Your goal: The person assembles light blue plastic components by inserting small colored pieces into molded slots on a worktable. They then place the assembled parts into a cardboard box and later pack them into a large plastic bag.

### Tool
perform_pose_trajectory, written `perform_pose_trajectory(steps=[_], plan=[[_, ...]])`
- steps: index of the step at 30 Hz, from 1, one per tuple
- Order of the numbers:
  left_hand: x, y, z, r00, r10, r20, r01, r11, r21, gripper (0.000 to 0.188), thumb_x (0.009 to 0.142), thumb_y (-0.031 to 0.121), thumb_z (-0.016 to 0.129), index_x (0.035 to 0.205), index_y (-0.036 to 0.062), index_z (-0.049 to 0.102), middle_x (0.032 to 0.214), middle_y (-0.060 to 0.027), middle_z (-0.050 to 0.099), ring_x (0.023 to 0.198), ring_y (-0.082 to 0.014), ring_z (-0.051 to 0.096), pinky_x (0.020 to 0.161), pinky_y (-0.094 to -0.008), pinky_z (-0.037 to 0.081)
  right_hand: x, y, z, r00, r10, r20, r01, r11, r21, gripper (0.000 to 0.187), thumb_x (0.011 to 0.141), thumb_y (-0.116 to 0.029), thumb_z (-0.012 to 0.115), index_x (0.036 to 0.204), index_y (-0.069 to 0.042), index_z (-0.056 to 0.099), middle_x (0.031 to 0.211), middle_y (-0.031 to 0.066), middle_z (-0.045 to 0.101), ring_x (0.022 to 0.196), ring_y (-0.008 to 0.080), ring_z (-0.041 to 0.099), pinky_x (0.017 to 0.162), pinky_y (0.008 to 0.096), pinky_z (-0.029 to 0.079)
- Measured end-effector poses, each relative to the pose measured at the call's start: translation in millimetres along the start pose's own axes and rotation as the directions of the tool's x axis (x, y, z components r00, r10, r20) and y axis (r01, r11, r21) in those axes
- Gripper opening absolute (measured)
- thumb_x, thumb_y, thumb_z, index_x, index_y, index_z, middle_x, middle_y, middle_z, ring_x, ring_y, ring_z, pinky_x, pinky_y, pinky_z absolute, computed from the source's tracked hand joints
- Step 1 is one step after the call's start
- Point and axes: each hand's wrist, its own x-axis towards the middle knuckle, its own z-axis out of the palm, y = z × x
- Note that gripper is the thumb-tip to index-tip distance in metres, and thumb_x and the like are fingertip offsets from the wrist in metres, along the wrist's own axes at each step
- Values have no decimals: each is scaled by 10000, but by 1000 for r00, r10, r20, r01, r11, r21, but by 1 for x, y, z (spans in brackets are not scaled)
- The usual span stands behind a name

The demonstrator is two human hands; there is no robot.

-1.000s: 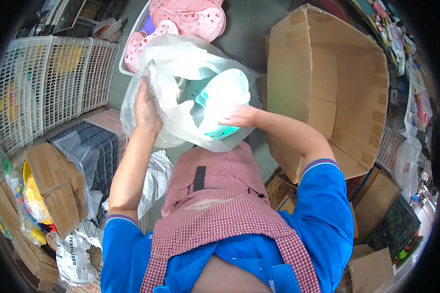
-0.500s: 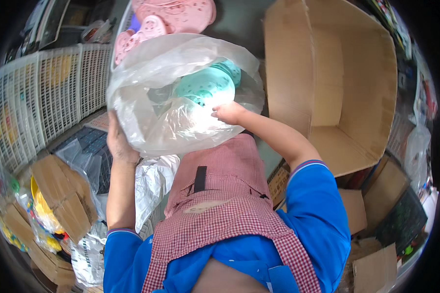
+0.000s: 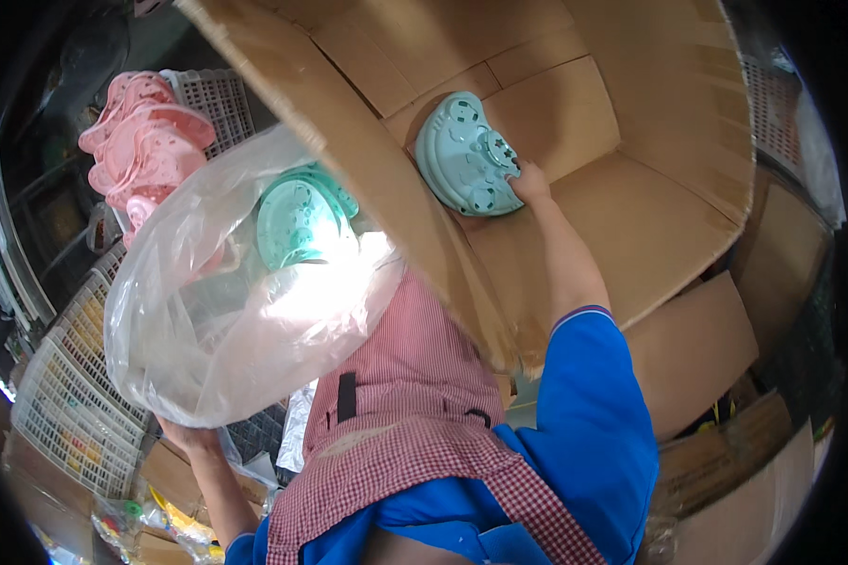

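Note:
My right hand (image 3: 532,182) reaches inside a large open cardboard box (image 3: 669,202). Its fingers pinch the edge of a teal plastic piece (image 3: 454,162), curved and pierced with small cut-outs, against the box's left inner side. To the left, a big translucent plastic bag (image 3: 188,325) hangs open over my lap, with more teal plastic pieces (image 3: 297,221) of the same kind in it. My left hand (image 3: 190,436) grips the bag at its lower left edge; its fingers are mostly hidden by the plastic.
Pink plastic pieces (image 3: 155,141) are heaped at a white basket (image 3: 219,105) at far left. White slatted crates (image 3: 80,414) stand below them. Cardboard flaps (image 3: 693,353) lean at right, under the big box. A strong glare whitens the bag's middle.
My right hand has gone from the bag rightward into the box, with a teal piece in it. My left hand and the bag appear lower and further left; the view has turned toward the box.

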Motion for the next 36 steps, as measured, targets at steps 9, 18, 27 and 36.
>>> perform_pose_trajectory(steps=[9,18,27,36], plan=[[-13,0,34,997,64,-49,-54,982,181,488,965,349,338,1359,68,403,1339,-130,474,1214,-328,468,997,-505,416,103,12,61,906,272,324,-406,774,486,526,858,-480,549,1139,-41,627,1118,226,617,1070,365,573,907,403,446],[-27,-12,62,987,102,-122,-73,972,222,483,966,347,347,1353,64,409,1338,-117,473,1214,-308,464,1013,-475,390,104,-17,24,844,127,521,-318,901,294,691,765,-516,677,1188,21,576,1074,186,643,1001,287,613,891,367,452],[-25,-23,33,989,138,46,-144,970,194,468,995,343,312,1351,55,407,1344,-113,480,1226,-284,466,1060,-420,345,-3,-81,-81,987,53,149,-128,822,555,638,641,-298,808,1159,-15,566,1015,156,654,956,251,622,830,357,473],[-30,-37,4,984,104,143,-91,991,-95,480,996,367,359,1352,47,395,1302,-114,507,1175,-252,508,1015,-382,393,-141,-157,-310,842,-211,-496,397,-377,836,447,762,-116,719,1163,-9,554,1132,103,570,1013,227,559,876,370,465]])
